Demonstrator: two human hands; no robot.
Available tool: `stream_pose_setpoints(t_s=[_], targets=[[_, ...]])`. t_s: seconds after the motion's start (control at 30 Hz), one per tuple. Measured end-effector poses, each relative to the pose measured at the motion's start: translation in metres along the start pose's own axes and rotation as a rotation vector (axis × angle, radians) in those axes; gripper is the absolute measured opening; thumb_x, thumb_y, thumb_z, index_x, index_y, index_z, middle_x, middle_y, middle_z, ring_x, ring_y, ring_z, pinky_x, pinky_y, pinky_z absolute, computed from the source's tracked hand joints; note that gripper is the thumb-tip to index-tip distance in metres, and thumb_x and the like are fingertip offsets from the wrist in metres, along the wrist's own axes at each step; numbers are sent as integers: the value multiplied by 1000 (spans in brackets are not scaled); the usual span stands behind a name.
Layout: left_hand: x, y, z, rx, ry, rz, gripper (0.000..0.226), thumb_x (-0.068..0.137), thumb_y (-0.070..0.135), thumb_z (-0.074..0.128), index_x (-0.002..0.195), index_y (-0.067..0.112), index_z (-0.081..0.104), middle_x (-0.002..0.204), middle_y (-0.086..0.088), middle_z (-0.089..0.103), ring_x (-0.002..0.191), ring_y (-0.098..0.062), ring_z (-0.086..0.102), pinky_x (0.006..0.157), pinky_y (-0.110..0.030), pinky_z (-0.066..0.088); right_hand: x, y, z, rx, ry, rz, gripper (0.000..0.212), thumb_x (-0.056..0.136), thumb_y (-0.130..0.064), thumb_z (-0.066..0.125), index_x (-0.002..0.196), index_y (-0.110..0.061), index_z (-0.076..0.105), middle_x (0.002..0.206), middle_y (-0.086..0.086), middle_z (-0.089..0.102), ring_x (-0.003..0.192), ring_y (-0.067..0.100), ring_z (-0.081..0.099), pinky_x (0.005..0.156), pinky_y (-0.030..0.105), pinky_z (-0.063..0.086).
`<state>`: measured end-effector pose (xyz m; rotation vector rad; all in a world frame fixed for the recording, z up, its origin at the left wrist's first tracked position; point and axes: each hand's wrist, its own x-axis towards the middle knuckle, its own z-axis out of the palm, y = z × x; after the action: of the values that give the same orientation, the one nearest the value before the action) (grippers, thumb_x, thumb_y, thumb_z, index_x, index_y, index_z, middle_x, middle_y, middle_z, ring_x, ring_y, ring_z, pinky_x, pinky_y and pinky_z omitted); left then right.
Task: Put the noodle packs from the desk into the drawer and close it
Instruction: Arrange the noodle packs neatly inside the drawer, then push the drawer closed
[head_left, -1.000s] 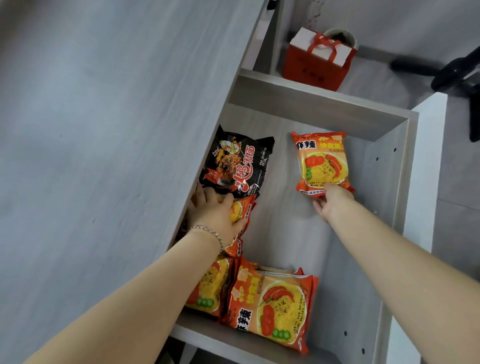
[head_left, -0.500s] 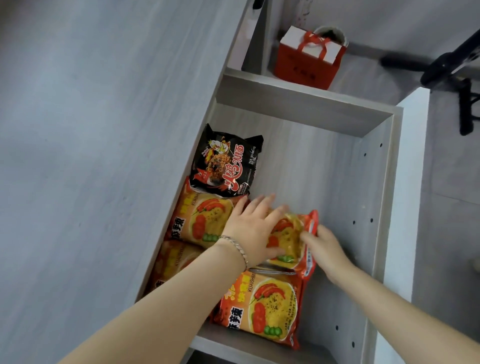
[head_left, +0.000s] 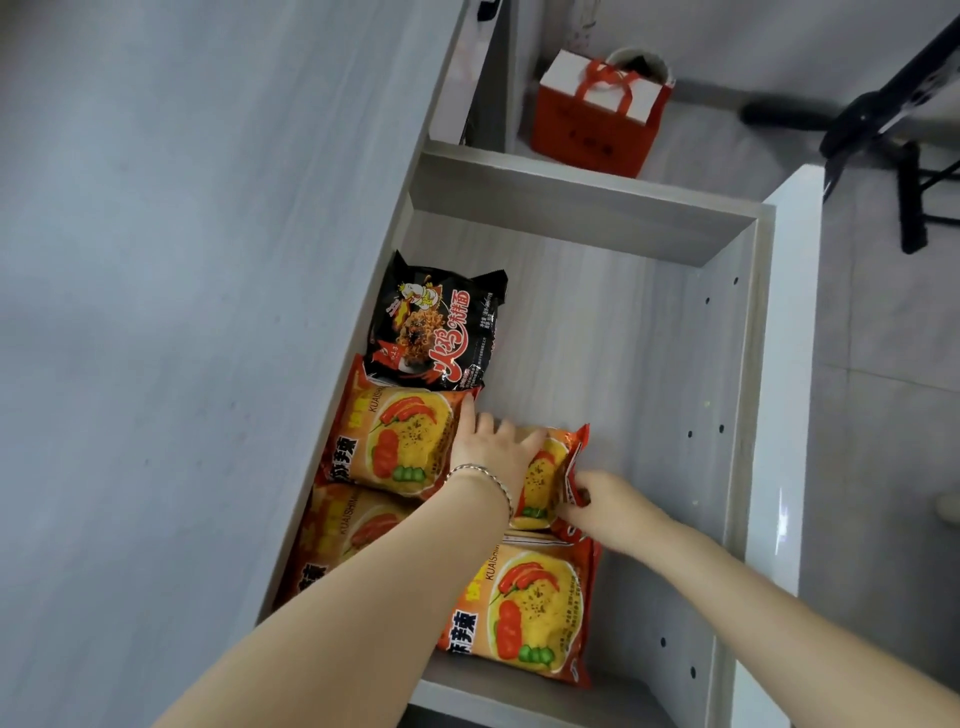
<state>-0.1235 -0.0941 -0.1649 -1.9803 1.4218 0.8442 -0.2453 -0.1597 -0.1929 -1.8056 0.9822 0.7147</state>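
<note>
Grey tiled floor (head_left: 883, 415) holds a red gift bag (head_left: 597, 124) beside black stand legs (head_left: 909, 171)

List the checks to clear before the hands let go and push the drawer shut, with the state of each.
1. Desk top free of noodle packs: ok in the visible part.
2. Orange pack under both hands lying flat: not ok, its right edge is lifted.
3. Left hand and right hand out of the drawer: not ok.
4. Black pack below the drawer rim: ok, it lies flat.
5. Other orange packs flat: ok.
6. Drawer's travel path clear: cannot tell.
</note>
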Motion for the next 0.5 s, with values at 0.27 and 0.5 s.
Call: stream_pose_setpoints(t_s=[0.27, 0.5], targets=[[-28, 19, -26, -282, 134, -58, 69, 86, 26, 57, 145, 22, 21, 150, -10, 28, 139, -32, 27, 117, -53, 3, -47, -13, -63, 62, 320, -137, 24, 91, -20, 50, 109, -15, 64, 109, 3, 68, 95, 15, 60, 84, 26, 46], [-71, -32, -42, -491, 654, -195, 58, 90, 21, 47, 144, 20, 28, 158, -7, 15, 147, -24, 8, 120, -41, 5, -76, 7, -108, 61, 794, 85, 52, 85, -7, 52, 134, 2, 37, 136, 25, 40, 129, 38, 33, 106, 40, 28]])
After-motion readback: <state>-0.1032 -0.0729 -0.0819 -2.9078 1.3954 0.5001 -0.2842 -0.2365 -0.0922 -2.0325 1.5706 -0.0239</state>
